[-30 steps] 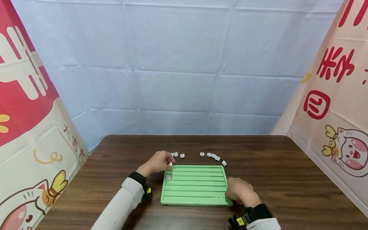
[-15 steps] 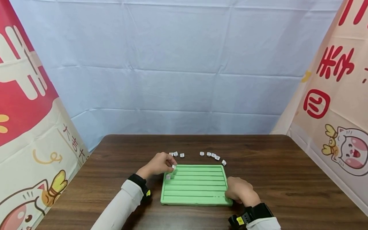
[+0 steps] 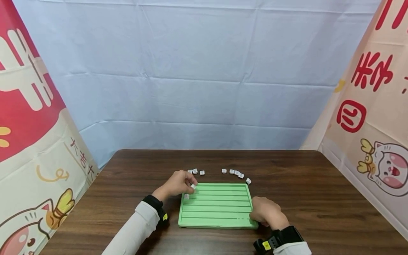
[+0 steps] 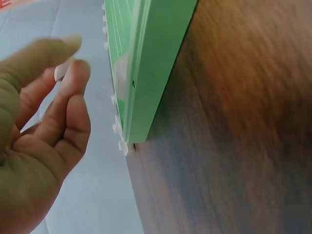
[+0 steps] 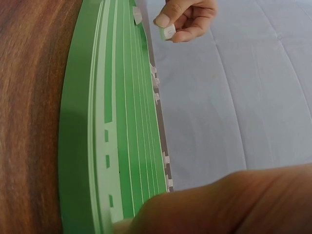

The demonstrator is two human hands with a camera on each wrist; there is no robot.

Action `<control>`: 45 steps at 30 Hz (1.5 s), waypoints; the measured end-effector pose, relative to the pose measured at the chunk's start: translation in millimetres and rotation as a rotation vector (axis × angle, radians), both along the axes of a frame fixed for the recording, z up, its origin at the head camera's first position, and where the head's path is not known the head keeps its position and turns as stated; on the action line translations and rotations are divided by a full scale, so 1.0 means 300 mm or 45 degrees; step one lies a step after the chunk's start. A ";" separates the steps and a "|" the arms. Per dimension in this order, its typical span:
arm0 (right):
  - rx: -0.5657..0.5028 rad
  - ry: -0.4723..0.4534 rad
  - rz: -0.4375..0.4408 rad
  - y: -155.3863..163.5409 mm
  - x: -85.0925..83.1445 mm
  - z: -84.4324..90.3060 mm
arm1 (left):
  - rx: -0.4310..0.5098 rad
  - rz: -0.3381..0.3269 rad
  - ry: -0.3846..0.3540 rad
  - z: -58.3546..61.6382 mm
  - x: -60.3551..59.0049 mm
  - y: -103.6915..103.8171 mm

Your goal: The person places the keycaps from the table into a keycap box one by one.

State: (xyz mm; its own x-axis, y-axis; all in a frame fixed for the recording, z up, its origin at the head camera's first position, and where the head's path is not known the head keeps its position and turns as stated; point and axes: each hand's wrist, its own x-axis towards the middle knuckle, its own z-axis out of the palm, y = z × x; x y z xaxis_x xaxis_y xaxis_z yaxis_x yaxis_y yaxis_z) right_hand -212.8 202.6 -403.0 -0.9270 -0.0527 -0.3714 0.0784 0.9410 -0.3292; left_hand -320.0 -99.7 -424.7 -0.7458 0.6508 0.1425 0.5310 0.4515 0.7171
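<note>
A green grooved tray [image 3: 220,214] lies on the brown table. My left hand [image 3: 190,183] pinches a small white tile [image 3: 193,186] between thumb and fingers just above the tray's far left corner. In the right wrist view the same tile [image 5: 167,32] shows in the left hand [image 5: 187,17]. Another white tile [image 3: 186,196] sits in a groove at the tray's left end. My right hand [image 3: 256,215] grips the tray's near right corner with curled fingers. In the left wrist view, the left hand [image 4: 46,122] hangs beside the tray's edge [image 4: 156,73].
Several loose white tiles lie on the table beyond the tray: a small group [image 3: 195,171] at the left and a curved row [image 3: 237,173] at the right. Printed cloth panels stand at the left, the right and behind the table [image 3: 318,198].
My left hand has carried the pinched tile a little right and nearer, from the tray's far left rim to over its top grooves. The right hand and tray have stayed put.
</note>
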 end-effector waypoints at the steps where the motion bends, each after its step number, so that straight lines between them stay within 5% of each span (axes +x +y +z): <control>1: -0.002 -0.002 0.003 0.001 0.000 0.000 | 0.000 0.003 0.006 0.001 0.002 0.002; 25: -0.013 -0.001 0.019 0.005 0.004 -0.007 | -0.088 -0.024 0.090 0.009 0.035 0.020; 45: -0.001 0.009 0.022 0.005 0.004 -0.001 | -0.089 -0.028 0.063 0.006 0.041 0.012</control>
State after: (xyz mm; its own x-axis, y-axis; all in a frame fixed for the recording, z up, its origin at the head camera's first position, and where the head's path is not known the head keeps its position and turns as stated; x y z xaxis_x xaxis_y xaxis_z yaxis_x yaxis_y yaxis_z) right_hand -211.5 204.0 -403.4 -0.9285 -0.0692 -0.3647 0.0596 0.9420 -0.3303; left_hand -307.8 -96.2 -422.8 -0.7246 0.6763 0.1326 0.5751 0.4874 0.6570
